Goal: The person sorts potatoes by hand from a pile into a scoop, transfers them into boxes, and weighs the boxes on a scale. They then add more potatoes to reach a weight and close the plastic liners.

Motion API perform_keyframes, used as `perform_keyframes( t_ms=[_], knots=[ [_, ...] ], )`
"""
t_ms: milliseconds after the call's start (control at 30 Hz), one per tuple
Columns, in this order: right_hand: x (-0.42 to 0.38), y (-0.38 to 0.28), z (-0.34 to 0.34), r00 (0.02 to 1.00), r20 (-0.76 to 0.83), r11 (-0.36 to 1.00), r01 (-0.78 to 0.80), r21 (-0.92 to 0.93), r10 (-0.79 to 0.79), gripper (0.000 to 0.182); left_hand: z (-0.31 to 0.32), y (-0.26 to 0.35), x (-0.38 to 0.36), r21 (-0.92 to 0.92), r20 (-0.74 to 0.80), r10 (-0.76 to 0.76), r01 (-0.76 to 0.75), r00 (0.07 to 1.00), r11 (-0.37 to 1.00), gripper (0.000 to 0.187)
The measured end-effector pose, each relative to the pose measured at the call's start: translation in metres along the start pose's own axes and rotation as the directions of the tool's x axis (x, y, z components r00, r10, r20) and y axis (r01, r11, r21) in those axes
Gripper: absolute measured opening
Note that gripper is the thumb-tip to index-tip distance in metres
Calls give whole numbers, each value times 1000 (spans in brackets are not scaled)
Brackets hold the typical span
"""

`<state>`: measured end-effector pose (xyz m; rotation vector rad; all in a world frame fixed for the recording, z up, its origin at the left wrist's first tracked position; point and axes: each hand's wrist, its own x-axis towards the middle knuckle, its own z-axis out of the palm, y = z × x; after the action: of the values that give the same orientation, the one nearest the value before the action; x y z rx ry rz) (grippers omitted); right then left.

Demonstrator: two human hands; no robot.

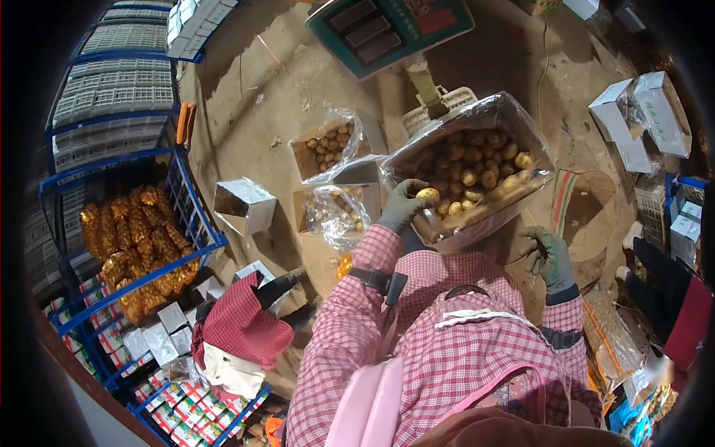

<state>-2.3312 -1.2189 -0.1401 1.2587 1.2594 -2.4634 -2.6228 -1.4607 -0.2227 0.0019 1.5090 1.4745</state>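
Note:
A large carton [547,153] lined with clear plastic stands in front of me. Many potatoes [469,177] fill much of it. My left hand [401,208], in a grey-green glove, is at the carton's near left corner. Its fingers are closed on a pale potato [427,194]. To the right of the carton, my right hand [550,257], gloved the same way, hangs apart from it with fingers loosely bent and spread, holding nothing visible. Behind the carton rises a scale with a green display panel [391,33].
Two smaller plastic-lined cartons with potatoes [328,149] sit left. A blue cage [197,201] holds net bags [141,238]. A woven sack [588,208] lies right. One person [242,328] works at lower left; another person's legs [659,268] show at right.

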Motion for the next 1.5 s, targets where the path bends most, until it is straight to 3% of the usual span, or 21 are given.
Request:
perform_keyframes(
  t_ms=[267, 333, 400, 467, 600, 667, 733, 867, 900, 1033, 1067, 1133, 1167, 1200, 1233, 1267, 1333, 1400, 1433, 1467, 1500],
  knots=[
    [8, -4, 24, 998, -48, 997, -53, -55, 51, 47, -72, 23, -4, 195, -188, 70, -33, 980, 980, 38],
    [7, -12, 35, 995, -79, 995, -67, -71, 61, 45, -139, 5, 24, 357, -199, 219, -137, 955, 924, 42],
    [10, -15, 39, 994, -85, 996, -67, -51, 63, 45, -174, 26, 30, 203, -380, 272, -207, 884, 957, 50],
    [15, -22, 41, 986, -152, 994, -81, -66, 70, 42, -204, 42, 30, 507, -408, 362, -122, 838, 853, 62],
    [39, -36, 18, 936, -335, 962, 15, -274, -110, 42, -171, 43, 19, 204, -408, -93, 190, 908, 960, 85],
    [70, -48, -7, 843, -469, 907, 52, -419, -265, 44, -178, -13, 47, 197, -220, -25, 69, 975, 978, 89],
    [107, -45, -53, 731, -427, 662, 45, -748, -532, 53, -156, -2, 69, 179, -146, 14, 13, 989, 984, 83],
    [159, -32, -102, 836, -482, 820, -70, -568, -262, 43, -131, 17, 123, 398, 130, -202, 135, 971, 907, 65],
    [162, -35, -98, 845, -497, 863, -91, -496, -197, 38, -120, 30, 123, 406, 111, -213, 151, 971, 901, 43],
    [166, -31, -86, 772, -528, 911, 156, -383, -354, 16, -65, 55, 96, 590, -16, 112, -81, 994, 804, 23],
    [164, -31, -72, 764, -524, 920, 245, -305, -377, 15, -25, 41, 75, 467, -37, 223, -181, 974, 865, 22],
    [166, -15, -38, 712, -387, 794, 413, -445, -587, 16, 23, -25, 40, 892, 131, 301, -245, 945, 381, 28],
    [160, -9, -25, 879, 18, 349, 207, -914, -476, 21, 40, -67, 28, 953, 263, 262, -292, 929, 79, 30],
    [156, -2, -12, 868, 419, -318, 331, -889, -268, 28, 97, -42, -1, 955, -212, -178, 242, 961, 168, 35],
    [146, 9, 12, 850, 498, 130, 520, -844, -169, 33, 102, -55, -16, 769, -17, -158, 114, 987, 629, 50],
    [139, 13, 28, 788, 607, 555, 552, -622, -104, 39, 103, -58, -23, 772, -130, 2, 100, 992, 628, 53],
    [128, -29, 14, 774, 632, 468, 571, -674, -35, 44, 92, -49, -40, 783, -331, 311, 75, 891, 618, 59],
    [123, -73, -8, 861, 505, 527, 456, -717, -58, 42, 83, -46, -63, 885, -436, 445, 282, 782, 371, 73],
    [130, -84, -29, 884, 431, 691, 426, -585, -180, 33, 81, -56, -65, 579, -573, 196, 223, 796, 784, 76],
    [138, -95, -49, 889, 347, 806, 430, -407, -299, 24, 79, -70, -63, 97, -569, -71, 153, 819, 983, 80],
    [159, -88, -74, 877, 164, 777, 476, -413, -451, 23, 84, -72, -59, -148, -557, -336, 307, 760, 940, 68]
  ],
)
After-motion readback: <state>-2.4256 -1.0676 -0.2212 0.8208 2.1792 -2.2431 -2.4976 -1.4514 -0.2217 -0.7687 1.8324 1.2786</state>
